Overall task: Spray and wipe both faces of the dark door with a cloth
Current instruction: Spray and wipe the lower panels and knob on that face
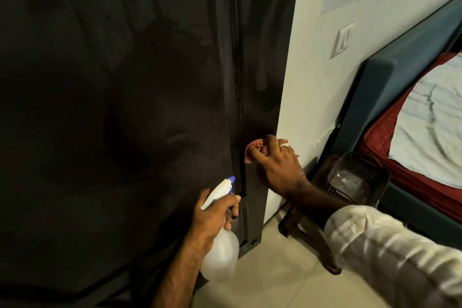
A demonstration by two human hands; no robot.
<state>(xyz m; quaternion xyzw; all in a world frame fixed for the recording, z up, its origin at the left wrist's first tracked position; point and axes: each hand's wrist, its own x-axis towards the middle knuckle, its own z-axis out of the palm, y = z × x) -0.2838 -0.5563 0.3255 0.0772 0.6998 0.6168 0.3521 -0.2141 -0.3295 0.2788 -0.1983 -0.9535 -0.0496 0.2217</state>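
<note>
Against dark door, right hand presses cloth beneath its fingers.

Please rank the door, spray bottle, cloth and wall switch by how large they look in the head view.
1. door
2. spray bottle
3. and 4. wall switch and cloth: unsure, as the right hand covers most of the cloth.

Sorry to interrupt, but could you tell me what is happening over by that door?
A person is cleaning the dark door. The right hand presses a reddish cloth against the dark strip beside the white wall, low down. The left hand grips a white spray bottle by its neck, nozzle towards the door. Smeary streaks show on the door face. A bed stands to the right.
</note>
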